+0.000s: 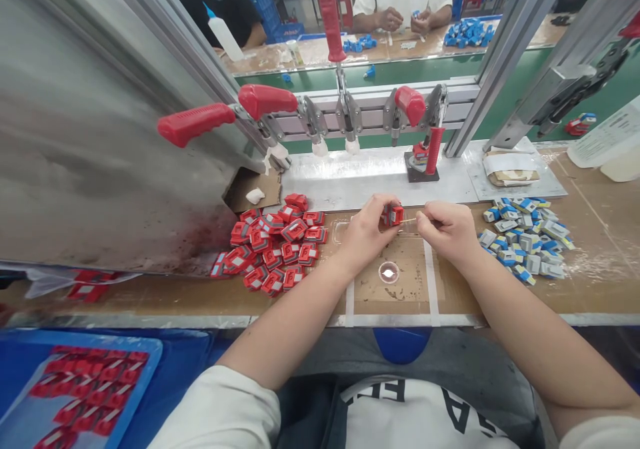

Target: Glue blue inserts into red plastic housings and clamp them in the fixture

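Note:
Between the thumb and fingers of my left hand (369, 228) is a small red plastic housing (393, 215) with a grey and dark side. My right hand (450, 230) is closed around a thin wooden stick (409, 220), whose tip reaches the housing's right side. On the cardboard below my hands lies a small round dish (389, 274) with a bright spot in its middle. A heap of similar red housings (280, 242) is to the left of my left hand. Right of my right hand is a pile of blue, white and yellow plastic pieces (529, 239).
Behind my hands stands a metal frame with several red-handled toggle clamps (267, 101); one presses on a red part on a black block (421, 168). A wrapped bundle (511, 168) and bottles (607, 139) are at right. A blue tray (155, 362) holds red parts. Co-workers sit opposite.

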`<state>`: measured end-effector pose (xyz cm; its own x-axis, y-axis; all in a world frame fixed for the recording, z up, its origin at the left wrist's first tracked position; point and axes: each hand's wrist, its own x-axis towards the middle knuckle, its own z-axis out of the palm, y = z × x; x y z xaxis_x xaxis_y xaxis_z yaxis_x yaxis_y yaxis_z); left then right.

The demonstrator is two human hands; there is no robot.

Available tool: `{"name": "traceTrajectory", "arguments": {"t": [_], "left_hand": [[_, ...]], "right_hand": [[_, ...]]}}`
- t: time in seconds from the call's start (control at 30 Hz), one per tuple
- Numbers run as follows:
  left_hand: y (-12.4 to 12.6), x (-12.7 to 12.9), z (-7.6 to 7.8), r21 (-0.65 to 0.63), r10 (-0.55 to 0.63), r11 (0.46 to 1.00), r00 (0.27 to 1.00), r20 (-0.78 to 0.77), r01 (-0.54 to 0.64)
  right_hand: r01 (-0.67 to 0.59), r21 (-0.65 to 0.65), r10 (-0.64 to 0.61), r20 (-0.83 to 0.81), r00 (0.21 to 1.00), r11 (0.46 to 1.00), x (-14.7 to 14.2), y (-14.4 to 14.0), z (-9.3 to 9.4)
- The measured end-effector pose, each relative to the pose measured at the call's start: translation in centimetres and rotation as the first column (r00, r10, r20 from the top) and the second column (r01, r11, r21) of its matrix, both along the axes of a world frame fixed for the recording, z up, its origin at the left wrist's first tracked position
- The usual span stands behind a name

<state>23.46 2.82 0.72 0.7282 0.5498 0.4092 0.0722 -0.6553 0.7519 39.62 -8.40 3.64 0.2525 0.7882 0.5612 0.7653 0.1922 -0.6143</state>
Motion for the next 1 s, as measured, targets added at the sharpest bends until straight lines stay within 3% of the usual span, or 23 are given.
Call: {"name": "traceTrajectory", "arguments": {"t": [0.13, 0.17, 0.23, 0.27, 0.33, 0.37, 0.43, 0.5, 0.57, 0.63, 0.67, 0.7, 0.77, 0.8, 0.9, 1.0], "left_hand": [[-0.1, 0.1, 0.2, -0.026, 0.034, 0.999, 0.999, -0.042, -0.035], [-0.1, 0.1, 0.1, -0.052, 0.039, 0.998, 0.998, -0.045, -0.041], [-0.1, 0.2, 0.0, -0.117, 0.044, 0.992, 0.998, -0.05, -0.05], [0.0, 0.3, -0.1, -0.148, 0.047, 0.988, 0.998, -0.051, -0.054], [0.1, 0.4, -0.1, -0.198, 0.057, 0.978, 0.997, -0.051, -0.066], [0.2, 0.4, -0.2, -0.217, 0.064, 0.973, 0.997, -0.047, -0.073], [0.3, 0.5, -0.2, -0.245, 0.078, 0.966, 0.996, -0.035, -0.084], [0.4, 0.6, -0.1, -0.258, 0.082, 0.962, 0.996, -0.019, -0.084], [0.5, 0.7, -0.1, -0.258, 0.076, 0.963, 0.997, -0.002, -0.074], [0.5, 0.7, -0.2, -0.239, 0.064, 0.969, 0.998, -0.009, -0.065], [0.6, 0.7, -0.2, -0.225, 0.058, 0.972, 0.998, -0.02, -0.061], [0.6, 0.7, -0.3, -0.206, 0.055, 0.977, 0.998, -0.032, -0.061], [0.6, 0.7, -0.3, -0.161, 0.057, 0.985, 0.997, -0.049, -0.064], [0.6, 0.7, -0.3, -0.14, 0.06, 0.988, 0.997, -0.048, -0.066], [0.7, 0.8, -0.2, -0.091, 0.068, 0.993, 0.998, -0.014, -0.069], [0.8, 1.0, -0.1, -0.068, 0.073, 0.995, 0.996, 0.052, -0.069]], "right_hand": [[0.04, 0.042, -0.039, -0.013, 0.999, 0.998, 0.1, -0.3, 0.3], [0.008, 0.053, -0.007, -0.03, 1.0, 0.999, 0.2, -0.4, 0.4], [-0.183, 0.03, 0.185, -0.046, 0.982, 0.983, 0.4, -0.6, 0.6], [-0.32, -0.013, 0.319, -0.042, 0.947, 0.947, 0.5, -0.6, 0.6], [-0.551, -0.159, 0.556, -0.016, 0.831, 0.819, 0.4, -0.7, 0.5], [-0.605, -0.24, 0.624, 0.003, 0.782, 0.759, 0.2, -0.7, 0.4], [-0.605, -0.365, 0.666, 0.062, 0.743, 0.708, -0.4, -0.6, 0.1], [-0.549, -0.429, 0.649, 0.124, 0.751, 0.717, -0.8, -0.4, 0.1], [-0.447, -0.448, 0.564, 0.168, 0.808, 0.774, -0.5, -0.3, 0.5], [-0.207, -0.441, 0.334, 0.231, 0.914, 0.873, 1.0, -0.6, 1.5], [-0.033, -0.429, 0.169, 0.282, 0.944, 0.902, 2.2, -0.9, 2.1], [0.147, -0.416, 0.004, 0.342, 0.94, 0.897, 3.7, -1.4, 2.7], [0.43, -0.399, -0.22, 0.472, 0.853, 0.81, 7.0, -2.9, 4.0], [0.498, -0.416, -0.242, 0.53, 0.813, 0.761, 8.6, -3.8, 4.5], [0.567, -0.542, -0.161, 0.62, 0.768, 0.62, 12.4, -6.3, 4.9], [0.498, -0.686, -0.068, 0.551, 0.832, 0.531, 14.3, -7.6, 4.1]]}}
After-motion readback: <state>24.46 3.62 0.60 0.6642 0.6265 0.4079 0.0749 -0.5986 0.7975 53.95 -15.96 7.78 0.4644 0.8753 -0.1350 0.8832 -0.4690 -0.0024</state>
